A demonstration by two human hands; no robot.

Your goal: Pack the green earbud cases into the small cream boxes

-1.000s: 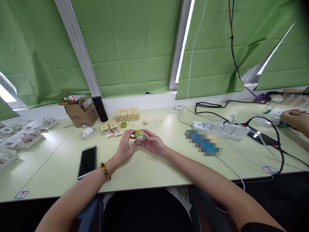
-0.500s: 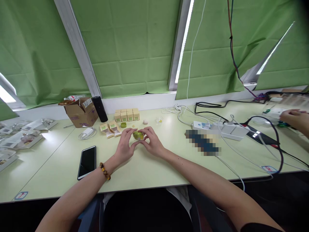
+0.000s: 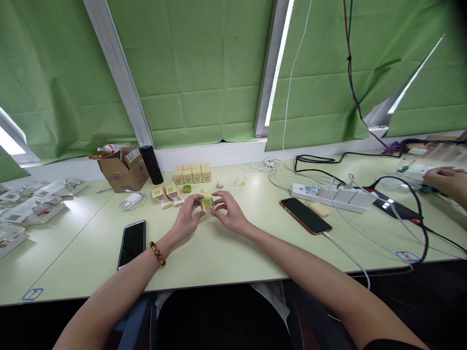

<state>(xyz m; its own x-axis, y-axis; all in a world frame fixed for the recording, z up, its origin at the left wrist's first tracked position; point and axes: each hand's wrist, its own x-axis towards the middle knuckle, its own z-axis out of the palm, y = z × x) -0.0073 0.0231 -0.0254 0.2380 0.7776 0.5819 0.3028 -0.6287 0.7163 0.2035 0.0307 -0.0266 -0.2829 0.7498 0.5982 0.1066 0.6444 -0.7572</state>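
Observation:
Between my two hands is a small clear box with a green top [image 3: 207, 204] and something yellow inside. My left hand [image 3: 187, 215] grips its left side with thumb and fingers. On its right side, the fingers and thumb of my right hand [image 3: 229, 213] close in the same way. Just beyond the hands lie a small green case [image 3: 187, 188], a tiny yellow piece [image 3: 203, 191] and a pale pink block [image 3: 220, 184]. Two opened small cartons [image 3: 173, 193] lie left of these, and several closed cartons [image 3: 192, 173] stand in a row behind.
A phone [image 3: 132, 244] lies by my left forearm, another [image 3: 305, 215] on the right near a power strip [image 3: 332, 194] and cables. Back left are a cardboard box [image 3: 124, 170] and a black cylinder [image 3: 151, 165]. Another person's hand [image 3: 447, 180] is at far right. A clear piece [image 3: 240, 182] lies behind.
The box has turned in my hands, so its clear front and green top now show. My hands have shifted slightly; both still hold it.

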